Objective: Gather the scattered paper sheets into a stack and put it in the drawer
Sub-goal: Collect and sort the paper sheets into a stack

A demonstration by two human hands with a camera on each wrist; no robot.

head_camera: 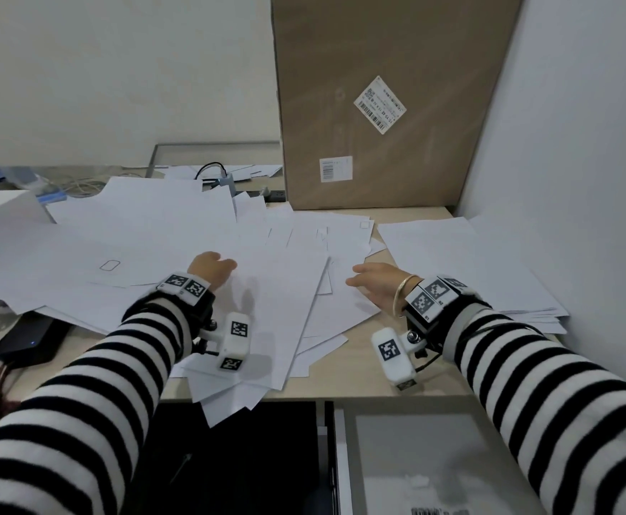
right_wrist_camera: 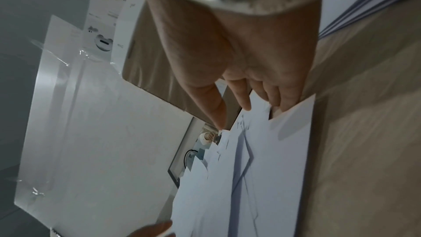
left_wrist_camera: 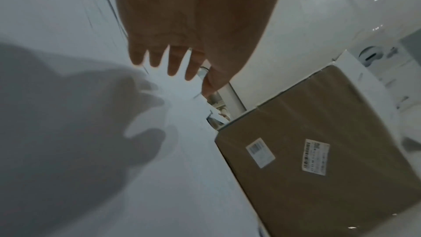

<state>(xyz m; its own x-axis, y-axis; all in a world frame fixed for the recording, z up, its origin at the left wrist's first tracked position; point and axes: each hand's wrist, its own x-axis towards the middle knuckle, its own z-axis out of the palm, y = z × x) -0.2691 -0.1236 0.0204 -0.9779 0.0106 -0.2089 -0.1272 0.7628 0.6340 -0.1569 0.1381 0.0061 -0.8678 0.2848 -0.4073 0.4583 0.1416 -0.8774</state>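
Many white paper sheets [head_camera: 177, 232] lie scattered and overlapping across the beige desk [head_camera: 344, 381]. My left hand [head_camera: 212, 267] hovers just over the middle of the pile, fingers straight and spread [left_wrist_camera: 168, 68], casting a shadow on the paper [left_wrist_camera: 68, 24] and holding nothing. My right hand [head_camera: 371, 280] lies flat at the pile's right edge. Its fingertips [right_wrist_camera: 246, 104] touch the edge of a sheet [right_wrist_camera: 284, 150], with no grip showing. A tidier stack of sheets [head_camera: 467, 262] lies at the far right. The drawer [head_camera: 434, 459] stands open below the desk's front edge.
A tall cardboard box [head_camera: 378, 87] stands at the back of the desk. A black device [head_camera: 28, 340] sits at the left, partly under sheets. Cables [head_camera: 80, 185] and a power strip [head_camera: 274, 195] lie behind the pile. A wall [head_camera: 582, 143] borders the right side.
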